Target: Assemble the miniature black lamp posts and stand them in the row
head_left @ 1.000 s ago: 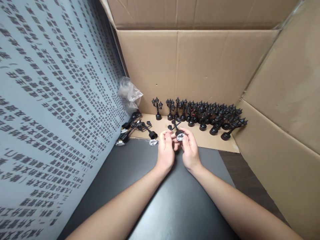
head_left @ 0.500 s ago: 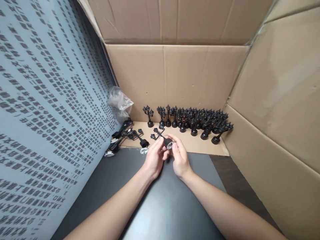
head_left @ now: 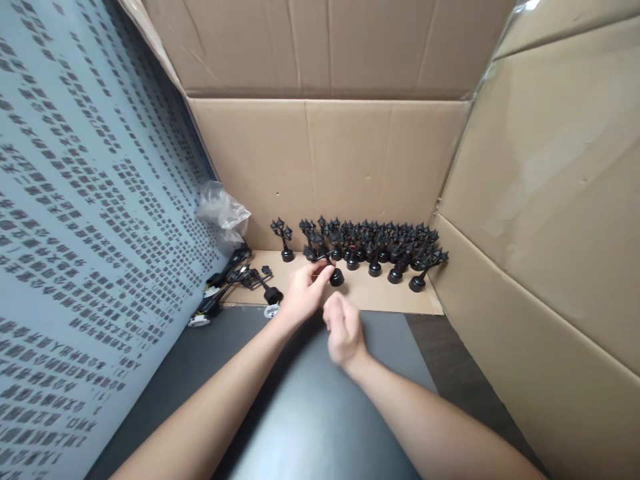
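My left hand (head_left: 307,290) is closed on the post of a black miniature street lamp (head_left: 337,277), just above the cardboard sheet. The lamp leans, its round base towards the right and its lantern heads up and to the left. Below and right of that base, apart from it, my right hand (head_left: 344,327) is curled into a fist, slightly blurred. Whatever it may hold is hidden. On the left lie unassembled lamps, among them one with an open base (head_left: 273,295) beside a white disc (head_left: 271,311).
Several upright black lamps (head_left: 375,267) crowd the back of the cardboard sheet (head_left: 310,303). A clear plastic bag (head_left: 225,212) sits at the left. Tall cardboard walls (head_left: 250,147) stand behind and right, a printed blue-grey panel (head_left: 100,200) left. The dark tabletop (head_left: 320,413) lies in front.
The lamp has turned so its base underside, with a pale disc, no longer shows. My right hand has let go of the base, moved down and closed into a fist. The view has shifted slightly.
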The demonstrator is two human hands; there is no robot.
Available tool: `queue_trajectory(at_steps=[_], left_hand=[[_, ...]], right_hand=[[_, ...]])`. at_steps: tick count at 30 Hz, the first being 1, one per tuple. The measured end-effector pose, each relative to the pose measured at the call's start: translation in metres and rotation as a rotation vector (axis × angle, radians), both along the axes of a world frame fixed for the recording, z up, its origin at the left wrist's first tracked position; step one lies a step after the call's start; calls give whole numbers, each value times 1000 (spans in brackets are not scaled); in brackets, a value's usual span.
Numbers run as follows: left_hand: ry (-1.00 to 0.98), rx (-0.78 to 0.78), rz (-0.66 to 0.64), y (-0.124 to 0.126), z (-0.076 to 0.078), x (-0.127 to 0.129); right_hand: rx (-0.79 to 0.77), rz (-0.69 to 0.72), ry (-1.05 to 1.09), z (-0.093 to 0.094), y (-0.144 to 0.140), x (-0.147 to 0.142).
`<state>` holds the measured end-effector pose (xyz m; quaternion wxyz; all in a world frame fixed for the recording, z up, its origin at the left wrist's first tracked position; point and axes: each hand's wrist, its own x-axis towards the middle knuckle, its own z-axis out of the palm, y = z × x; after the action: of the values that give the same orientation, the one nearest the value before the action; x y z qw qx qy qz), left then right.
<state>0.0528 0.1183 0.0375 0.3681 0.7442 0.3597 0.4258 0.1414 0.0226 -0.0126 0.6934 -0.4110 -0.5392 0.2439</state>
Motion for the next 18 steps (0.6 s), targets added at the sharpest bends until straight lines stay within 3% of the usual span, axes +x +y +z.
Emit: queue_trajectory(at_steps=[3,4,7,10,14,18], left_hand=[[100,74,-187,5,-5,18],[136,103,-233,5,-6,23],[246,202,-280,6,-9,34],[329,281,-280,8,-10,47],[365,315,-316,10,-10,65],[297,363,-231,8,-16,75]], right_hand=[[461,126,-530,2,-8,-13],[534,144,-638,1,-8,-17],[563,134,-816,-1,-5,-25],[560,102,-850,1,-3,-28],[606,301,-938,10,-7,-36],[525,432,-1007,13,-9,-45]])
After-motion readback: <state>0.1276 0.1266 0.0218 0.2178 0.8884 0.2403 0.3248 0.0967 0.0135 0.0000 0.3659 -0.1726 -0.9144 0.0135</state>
